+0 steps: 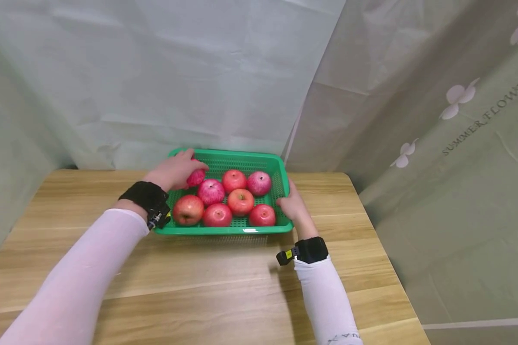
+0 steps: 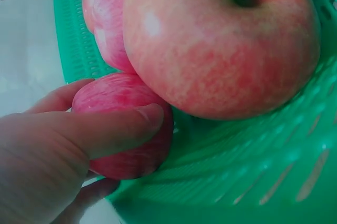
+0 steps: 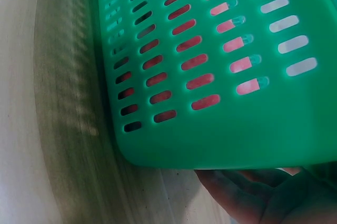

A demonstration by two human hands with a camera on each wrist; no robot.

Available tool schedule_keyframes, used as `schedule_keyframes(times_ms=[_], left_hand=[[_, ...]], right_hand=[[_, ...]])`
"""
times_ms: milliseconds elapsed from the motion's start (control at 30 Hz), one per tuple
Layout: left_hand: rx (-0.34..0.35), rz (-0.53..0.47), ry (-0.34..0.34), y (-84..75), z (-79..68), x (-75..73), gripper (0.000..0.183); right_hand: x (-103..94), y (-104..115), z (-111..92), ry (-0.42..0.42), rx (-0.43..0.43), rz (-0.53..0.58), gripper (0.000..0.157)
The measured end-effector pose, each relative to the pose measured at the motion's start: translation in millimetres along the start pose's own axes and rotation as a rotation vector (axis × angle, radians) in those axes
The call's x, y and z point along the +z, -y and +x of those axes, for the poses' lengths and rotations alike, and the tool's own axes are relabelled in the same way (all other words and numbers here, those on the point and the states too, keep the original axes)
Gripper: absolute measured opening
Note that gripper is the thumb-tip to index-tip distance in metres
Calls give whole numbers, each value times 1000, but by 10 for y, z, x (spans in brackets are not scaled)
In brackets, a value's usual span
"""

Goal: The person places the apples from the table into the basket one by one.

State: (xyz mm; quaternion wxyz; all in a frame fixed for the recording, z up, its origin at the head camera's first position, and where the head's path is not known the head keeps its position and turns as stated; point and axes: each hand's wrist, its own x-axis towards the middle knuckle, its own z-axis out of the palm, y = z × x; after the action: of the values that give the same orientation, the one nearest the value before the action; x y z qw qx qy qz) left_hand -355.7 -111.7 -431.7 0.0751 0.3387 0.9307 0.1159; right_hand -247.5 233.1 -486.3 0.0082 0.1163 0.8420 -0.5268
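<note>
A green plastic basket with slotted walls stands on the wooden table, and several red apples lie in it. At its back left corner my left hand grips a pink-red apple, thumb across the near side and fingers round the far side. That apple is down inside the basket, close to a larger apple with a green stem. On the other side, my right hand holds the basket's right rim; in the right wrist view the basket wall hides part of this hand.
The wooden table extends in front of the basket and to both sides. Behind it hangs a pale sheet, close to the basket's back rim. A printed curtain hangs at the right.
</note>
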Motion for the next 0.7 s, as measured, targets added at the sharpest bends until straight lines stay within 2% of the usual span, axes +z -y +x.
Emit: schedule_keyframes(times_ms=[100, 167, 233, 333, 400, 600, 700], left_hand=[[-54, -99, 60, -1, -30, -7, 77], [-62, -102, 88, 25, -37, 17, 84], [-47, -56, 99, 68, -30, 59, 89], [-11, 59, 88, 119, -32, 101, 95], [-5, 90, 77, 130, -54, 95, 95], [-5, 74, 57, 105, -94, 61, 93], [-13, 33, 49, 74, -106, 35, 92]], right_hand=[[14, 16, -5, 3, 3, -3, 94], [29, 23, 3, 6, 8, -8, 93], [47, 26, 15, 8, 9, -7, 92], [73, 32, 33, 14, 6, -3, 92], [89, 36, 44, 17, 2, 2, 93], [78, 25, 49, 12, 9, 0, 93], [56, -5, 68, 19, 13, 10, 93]])
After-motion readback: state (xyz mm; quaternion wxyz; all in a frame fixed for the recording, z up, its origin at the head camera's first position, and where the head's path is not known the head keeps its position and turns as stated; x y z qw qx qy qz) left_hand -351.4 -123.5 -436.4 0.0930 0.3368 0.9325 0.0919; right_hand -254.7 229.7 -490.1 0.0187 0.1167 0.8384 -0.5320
